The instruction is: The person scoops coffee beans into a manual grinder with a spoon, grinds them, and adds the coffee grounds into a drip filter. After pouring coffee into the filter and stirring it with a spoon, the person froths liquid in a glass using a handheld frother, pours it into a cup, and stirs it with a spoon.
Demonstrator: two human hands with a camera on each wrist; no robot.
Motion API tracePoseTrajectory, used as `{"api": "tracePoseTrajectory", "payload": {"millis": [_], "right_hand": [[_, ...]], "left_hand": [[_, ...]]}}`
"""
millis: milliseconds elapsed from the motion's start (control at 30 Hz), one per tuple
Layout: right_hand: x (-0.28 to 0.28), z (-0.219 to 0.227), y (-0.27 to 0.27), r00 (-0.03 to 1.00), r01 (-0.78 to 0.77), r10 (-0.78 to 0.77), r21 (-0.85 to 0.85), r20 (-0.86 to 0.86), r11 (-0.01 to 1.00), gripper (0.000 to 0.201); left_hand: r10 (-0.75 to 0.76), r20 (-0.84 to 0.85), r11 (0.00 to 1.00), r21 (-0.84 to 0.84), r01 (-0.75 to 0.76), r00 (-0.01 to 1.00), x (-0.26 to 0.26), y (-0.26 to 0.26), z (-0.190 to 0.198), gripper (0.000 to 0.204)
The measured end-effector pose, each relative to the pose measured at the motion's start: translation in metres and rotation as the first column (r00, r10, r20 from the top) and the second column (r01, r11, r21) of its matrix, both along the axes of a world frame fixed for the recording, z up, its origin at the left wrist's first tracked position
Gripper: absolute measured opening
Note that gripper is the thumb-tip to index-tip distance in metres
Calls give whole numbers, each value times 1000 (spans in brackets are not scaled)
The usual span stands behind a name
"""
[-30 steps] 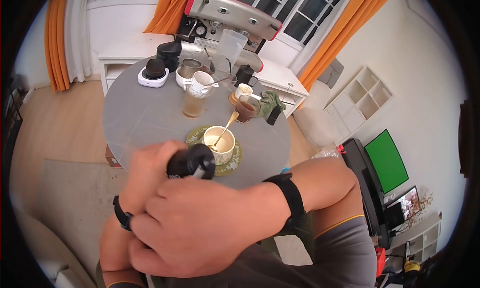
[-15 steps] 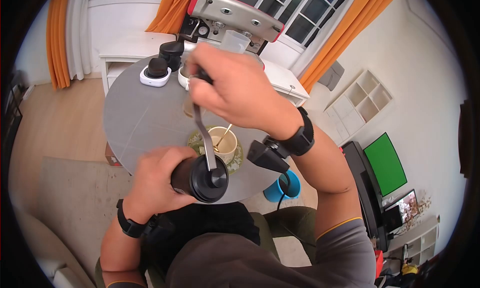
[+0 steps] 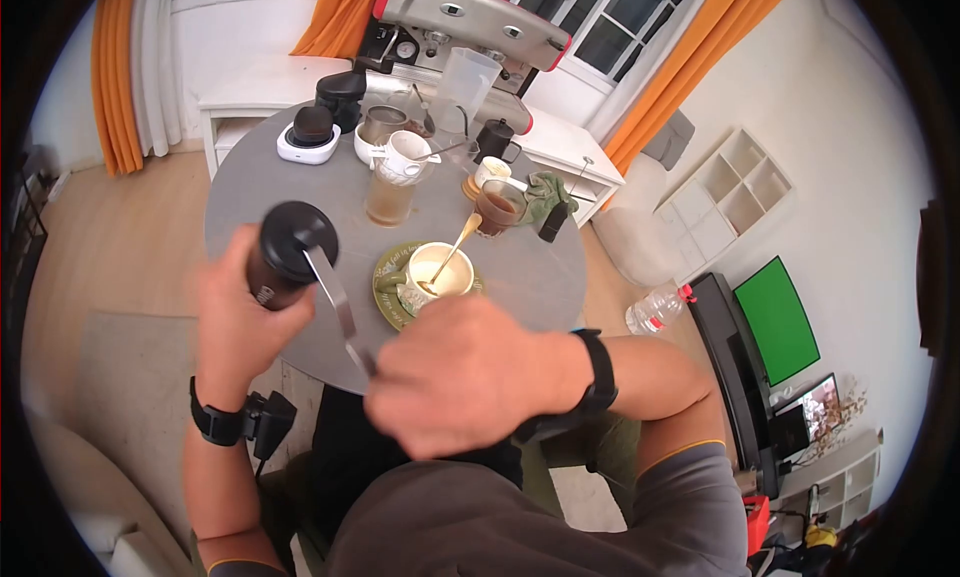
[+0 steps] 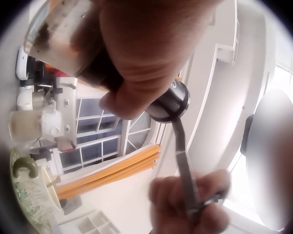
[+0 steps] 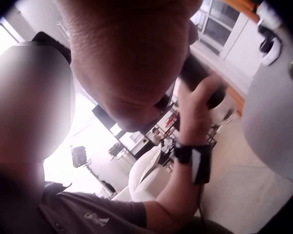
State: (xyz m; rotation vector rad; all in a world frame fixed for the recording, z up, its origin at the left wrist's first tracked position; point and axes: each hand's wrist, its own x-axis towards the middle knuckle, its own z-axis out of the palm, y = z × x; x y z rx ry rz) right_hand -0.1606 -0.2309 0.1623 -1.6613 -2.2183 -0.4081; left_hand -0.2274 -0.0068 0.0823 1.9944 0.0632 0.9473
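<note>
My left hand (image 3: 235,322) grips the body of a black hand grinder (image 3: 290,247), held tilted over the left edge of the round table. From its lid a metal crank (image 3: 338,302) runs down to the right. My right hand (image 3: 450,377), slightly blurred, has its fingers curled round the crank's far end, whose knob they cover. In the left wrist view the crank (image 4: 184,165) joins the grinder's round cap (image 4: 172,103), and the right hand (image 4: 188,204) holds its end. A cream cup (image 3: 440,272) with a gold spoon (image 3: 462,239) stands on a green plate (image 3: 388,302) beyond the right hand.
On the grey table (image 3: 270,202) stand a white scale (image 3: 308,155), a glass with a white dripper (image 3: 405,155), a brown drink in a glass (image 3: 497,209), a black pitcher (image 3: 495,142) and a green cloth (image 3: 545,197). An espresso machine (image 3: 470,22) is behind; a plastic bottle (image 3: 655,312) is at right.
The grinder and left hand have moved left and away from my body, off the cup's near side. The right hand has swung with the crank, from near my body, over the table, and back down.
</note>
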Motion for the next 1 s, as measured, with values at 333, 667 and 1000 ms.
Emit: {"api": "tracePoseTrajectory", "payload": {"millis": [333, 667, 1000], "right_hand": [[-41, 25, 55, 984, -158, 144, 138, 105, 978, 25], [14, 79, 66, 919, 297, -284, -7, 275, 955, 29], [82, 61, 9, 833, 538, -550, 150, 59, 830, 25]], "left_hand": [[-321, -9, 918, 244, 314, 947, 3, -54, -17, 44], [-394, 56, 851, 399, 341, 917, -3, -65, -8, 58], [-252, 112, 962, 138, 236, 961, -16, -38, 10, 57]]}}
